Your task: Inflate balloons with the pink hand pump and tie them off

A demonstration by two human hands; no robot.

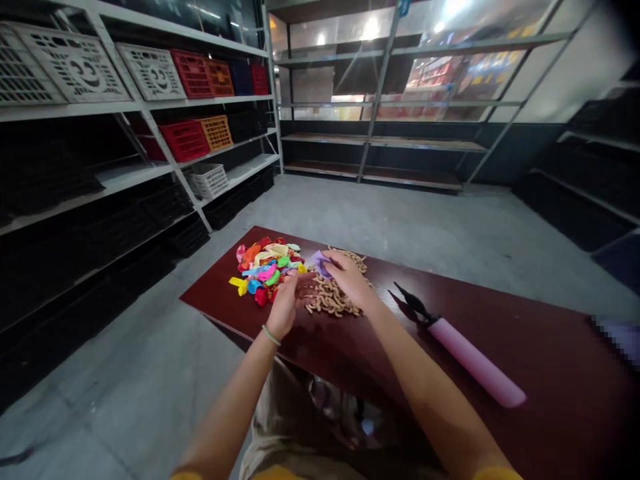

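My right hand (349, 279) pinches a limp light-purple balloon (321, 263) between thumb and fingers, above a heap of short, curved tan pieces (333, 300). What those pieces are I cannot tell. To its left is my left hand (290, 297), fingers stretched towards the tan heap with nothing visible in them; a pale band circles that wrist. Just beyond and left of this hand lies a pile of deflated balloons (265, 267) in red, yellow, blue, green and pink. A pink balloon pump (477, 360) with a black end rests on the table, right of my right forearm.
The dark red table (225, 293) stretches from left to right in front of me. Metal shelves (150, 127) with white, red, orange and black crates stand on the left. More shelving (380, 140) lines the back, and grey floor (350, 207) lies between.
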